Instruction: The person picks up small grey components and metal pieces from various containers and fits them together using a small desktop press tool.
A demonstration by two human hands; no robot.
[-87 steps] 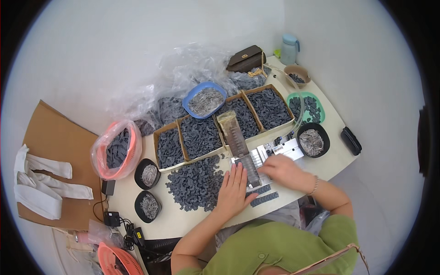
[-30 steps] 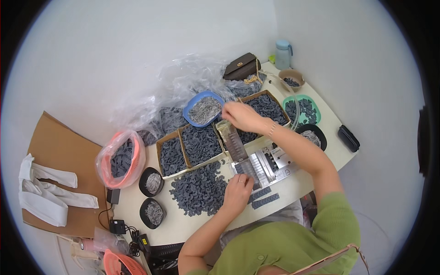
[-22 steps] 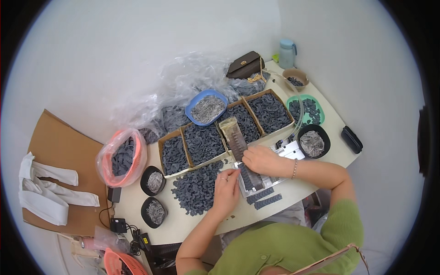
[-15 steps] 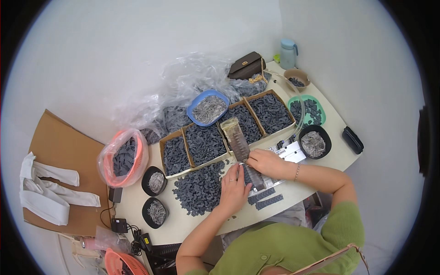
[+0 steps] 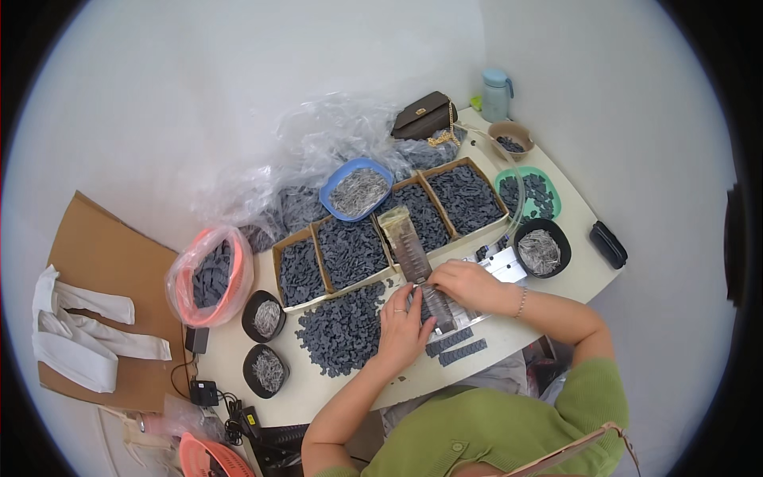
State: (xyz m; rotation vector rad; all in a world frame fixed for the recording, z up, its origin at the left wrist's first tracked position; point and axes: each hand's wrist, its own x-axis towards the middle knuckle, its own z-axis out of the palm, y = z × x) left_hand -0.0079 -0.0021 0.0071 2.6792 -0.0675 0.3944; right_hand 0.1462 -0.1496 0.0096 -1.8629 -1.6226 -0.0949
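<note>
My left hand (image 5: pixel 403 326) and my right hand (image 5: pixel 469 285) meet over a long, translucent slotted holder (image 5: pixel 408 245) that slants across the table. Dark pieces show inside it. The fingers of both hands are bent and close together at its middle; what they pinch is too small to make out. Under the right hand lies a silvery metal fixture (image 5: pixel 505 264). Two dark grey toothed strips (image 5: pixel 462 352) rest just in front of the holder. To the left of my left hand spreads a loose heap of small dark grey plastic pieces (image 5: pixel 338 330).
Behind stand cardboard compartments (image 5: pixel 350 250) full of grey pieces, with a blue tray (image 5: pixel 358 188) of metal pins on their edge. Black bowls of pins (image 5: pixel 543 253) flank the work. A green tray (image 5: pixel 548 184), glasses case (image 5: pixel 608 245) and bag-lined pink basket (image 5: pixel 211 274) sit farther out.
The whole view has shifted slightly to the left. Both hands stay at the same part of the holder, with hardly any finger movement visible.
</note>
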